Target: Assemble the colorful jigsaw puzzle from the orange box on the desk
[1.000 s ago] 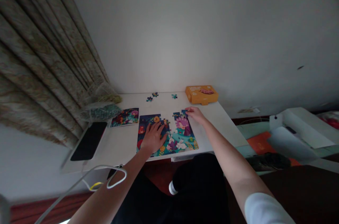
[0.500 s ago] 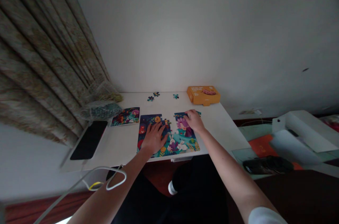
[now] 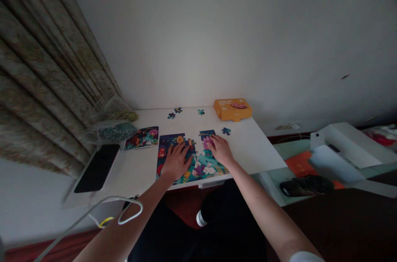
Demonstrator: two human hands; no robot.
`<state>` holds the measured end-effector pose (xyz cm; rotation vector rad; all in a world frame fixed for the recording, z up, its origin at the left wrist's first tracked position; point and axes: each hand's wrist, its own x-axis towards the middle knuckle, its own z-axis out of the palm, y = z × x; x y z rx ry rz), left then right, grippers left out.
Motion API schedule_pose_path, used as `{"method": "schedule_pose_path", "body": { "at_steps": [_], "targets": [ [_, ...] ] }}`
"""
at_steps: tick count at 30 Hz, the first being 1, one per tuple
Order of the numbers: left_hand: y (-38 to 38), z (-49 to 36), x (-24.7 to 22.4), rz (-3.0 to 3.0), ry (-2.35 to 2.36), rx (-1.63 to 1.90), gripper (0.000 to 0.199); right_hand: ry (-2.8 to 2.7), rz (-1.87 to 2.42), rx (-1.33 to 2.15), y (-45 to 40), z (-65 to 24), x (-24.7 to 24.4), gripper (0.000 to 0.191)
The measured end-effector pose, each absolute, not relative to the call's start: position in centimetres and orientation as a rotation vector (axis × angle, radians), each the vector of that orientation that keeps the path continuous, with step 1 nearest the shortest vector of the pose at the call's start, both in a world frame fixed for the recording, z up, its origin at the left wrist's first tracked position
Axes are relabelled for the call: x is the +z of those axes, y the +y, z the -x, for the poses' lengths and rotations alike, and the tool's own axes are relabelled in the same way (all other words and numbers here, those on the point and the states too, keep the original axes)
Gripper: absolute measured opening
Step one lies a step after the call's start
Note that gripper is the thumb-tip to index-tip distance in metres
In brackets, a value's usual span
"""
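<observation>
A partly assembled jigsaw puzzle (image 3: 198,170) with rabbits and flowers lies at the table's front edge, with a gap in its upper middle. My left hand (image 3: 176,163) rests flat on its left half, fingers spread. My right hand (image 3: 222,150) lies over the upper right part, fingers stretched across the pink figure, covering some of the picture. Just beyond its fingers, apart from the puzzle, is a loose dark-blue puzzle piece (image 3: 226,131). Farther back lie a teal piece (image 3: 201,112) and two dark pieces, a nearer one (image 3: 171,116) and a farther one (image 3: 178,110).
A picture card (image 3: 142,138) lies left of the puzzle, near a black phone or tablet (image 3: 97,168) and a clear plastic bag (image 3: 114,129). An orange puzzle box (image 3: 233,109) stands at the back right. A white cable (image 3: 102,201) loops over my left forearm.
My right hand has slid left and towards me, uncovering the loose dark-blue piece at the upper right. My left hand stays flat on the puzzle. The view has shifted slightly.
</observation>
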<state>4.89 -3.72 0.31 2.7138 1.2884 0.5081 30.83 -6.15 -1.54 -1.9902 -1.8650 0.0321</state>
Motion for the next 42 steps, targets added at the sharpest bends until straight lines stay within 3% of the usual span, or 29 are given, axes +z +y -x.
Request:
{"method": "schedule_pose_path", "body": {
  "at_steps": [7,15,23,34,42],
  "targets": [
    [-3.8,-4.9,0.5,-2.703,1.282,0.511,0.047,-1.603,2.177,-0.085,-4.6,-37.6,-0.8,0.04],
    [-3.5,-4.8,0.2,-2.676,1.263,0.541,0.046,-1.46,2.073,0.249,-3.4,-40.8,-0.8,0.041],
    [-3.3,-5.0,0.9,-2.75,1.261,0.387,0.048,-1.184,1.849,0.568,-4.0,-39.1,0.2,0.026],
    [-3.9,-8.5,6.5,-2.736,0.8,0.579,0.06,-0.984,1.38,1.128,-8.6,-31.1,4.2,0.042],
    [-5.4,-8.9,6.3,-2.746,0.603,0.524,0.038,-0.985,1.301,1.347,-9.4,-29.1,4.1,0.043]
  ]
}}
